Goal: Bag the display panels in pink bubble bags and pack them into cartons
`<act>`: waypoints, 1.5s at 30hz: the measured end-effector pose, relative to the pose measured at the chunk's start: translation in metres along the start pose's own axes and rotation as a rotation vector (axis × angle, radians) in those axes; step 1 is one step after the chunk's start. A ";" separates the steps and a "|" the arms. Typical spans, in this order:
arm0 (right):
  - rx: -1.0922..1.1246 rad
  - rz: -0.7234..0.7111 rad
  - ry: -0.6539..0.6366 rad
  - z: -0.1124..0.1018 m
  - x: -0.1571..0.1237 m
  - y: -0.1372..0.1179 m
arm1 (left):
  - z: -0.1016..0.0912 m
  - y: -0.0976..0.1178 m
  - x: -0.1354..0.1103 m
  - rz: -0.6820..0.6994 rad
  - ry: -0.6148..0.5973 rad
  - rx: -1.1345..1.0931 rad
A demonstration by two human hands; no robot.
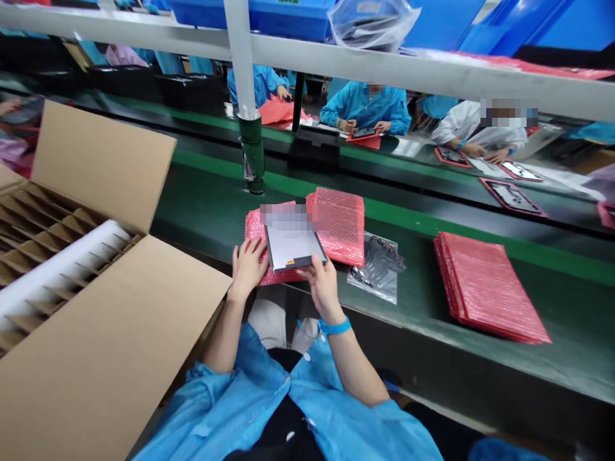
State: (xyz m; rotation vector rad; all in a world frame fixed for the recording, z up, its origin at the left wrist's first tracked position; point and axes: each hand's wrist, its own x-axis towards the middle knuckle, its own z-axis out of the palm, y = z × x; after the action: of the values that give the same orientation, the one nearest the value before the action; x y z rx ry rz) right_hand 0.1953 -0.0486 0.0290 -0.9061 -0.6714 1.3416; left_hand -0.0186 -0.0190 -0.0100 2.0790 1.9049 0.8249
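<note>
A flat grey panel (pixel 294 246) with a dark frame lies on a red bubble-wrap bag (pixel 254 225) at the near edge of the green belt. My right hand (pixel 323 282) pinches the panel's near right corner, fingers closed on it. My left hand (pixel 247 266) rests on the red bag beside the panel's left edge, fingers pressed flat and slightly spread. A second red bubble bag (pixel 342 224) lies just right of the panel. I wear a blue wristband on the right wrist.
An open cardboard box (pixel 110 333) with dividers and a white foam strip stands at left. A clear plastic bag (pixel 377 266) and a stack of red bags (pixel 485 288) lie to the right. A post (pixel 250 128) rises behind. Other people work across the belt.
</note>
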 end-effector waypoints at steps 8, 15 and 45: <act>-0.402 0.232 -0.130 -0.004 0.017 0.023 | 0.009 -0.030 -0.007 -0.048 0.288 -0.428; -0.908 -0.044 0.050 -0.111 -0.025 -0.031 | 0.016 -0.011 -0.046 0.230 0.215 -0.333; -1.528 -0.397 0.815 -0.246 -0.094 -0.030 | 0.024 -0.015 -0.045 0.149 0.192 -0.472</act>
State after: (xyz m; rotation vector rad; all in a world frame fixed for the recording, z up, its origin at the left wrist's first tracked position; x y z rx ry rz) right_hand 0.4059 -0.1811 -0.0624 -2.1697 -1.0888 -0.2019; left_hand -0.0191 -0.0554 -0.0488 1.9107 1.4552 1.3964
